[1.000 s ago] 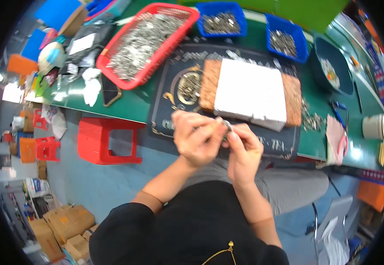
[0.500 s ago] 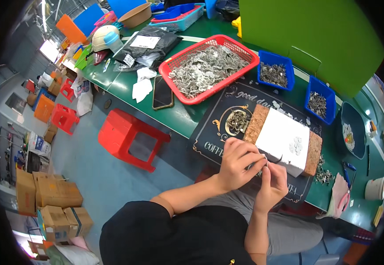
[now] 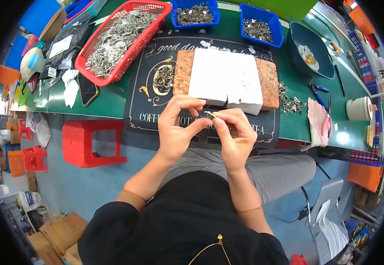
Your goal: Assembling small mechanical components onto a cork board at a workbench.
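Note:
A small silvery metal piece (image 3: 209,115) shows between my two hands, just in front of a white-topped block. My right hand (image 3: 237,138) pinches it between thumb and forefinger. The thumb of my left hand (image 3: 176,132) meets it from the other side, with the forefinger curled above and apart from it. The white block (image 3: 225,75) is flanked by cork-like brown ends (image 3: 269,84) and stands on a dark printed mat (image 3: 147,110). Left of it lies a pile of small metal parts (image 3: 164,78). The piece's exact shape is too small to tell.
A red basket (image 3: 80,62) full of metal parts stands at the left. Two blue bins hold more parts, one bin (image 3: 218,20) nearer the middle. Rightward are a dark green basin (image 3: 295,55), blue-handled pliers (image 3: 320,88), a pink cloth (image 3: 316,121) and a white tub (image 3: 358,109).
The view has turned, so the bench now lies straighter ahead. My hands have opened out a little, and the small metal piece between the fingertips shows more plainly.

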`<move>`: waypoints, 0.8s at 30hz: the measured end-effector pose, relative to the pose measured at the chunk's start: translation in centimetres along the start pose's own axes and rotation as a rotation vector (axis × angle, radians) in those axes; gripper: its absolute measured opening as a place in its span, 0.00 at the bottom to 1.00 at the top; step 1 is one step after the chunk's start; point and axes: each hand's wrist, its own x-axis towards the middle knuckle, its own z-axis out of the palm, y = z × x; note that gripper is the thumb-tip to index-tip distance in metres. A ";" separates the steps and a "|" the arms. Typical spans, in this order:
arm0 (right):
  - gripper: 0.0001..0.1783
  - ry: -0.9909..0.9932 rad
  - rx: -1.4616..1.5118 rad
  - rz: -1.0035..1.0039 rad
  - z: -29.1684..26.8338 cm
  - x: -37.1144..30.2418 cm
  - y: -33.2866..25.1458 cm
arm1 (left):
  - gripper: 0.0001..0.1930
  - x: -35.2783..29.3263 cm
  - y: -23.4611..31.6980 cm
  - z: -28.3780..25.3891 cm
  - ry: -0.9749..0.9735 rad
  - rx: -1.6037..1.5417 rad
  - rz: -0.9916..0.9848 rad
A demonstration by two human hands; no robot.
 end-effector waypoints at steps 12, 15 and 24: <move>0.05 -0.021 -0.240 -0.142 -1.1 1.0 -0.8 | 0.11 -0.3 0.1 -0.7 -0.116 0.020 -0.114; 0.06 -0.020 -0.724 -0.249 -1.3 1.7 -1.9 | 0.13 0.2 0.0 -0.3 -0.122 0.434 0.090; 0.06 -0.061 -0.690 -0.328 -1.8 3.6 0.3 | 0.21 1.8 -2.5 -0.1 -0.209 0.788 0.254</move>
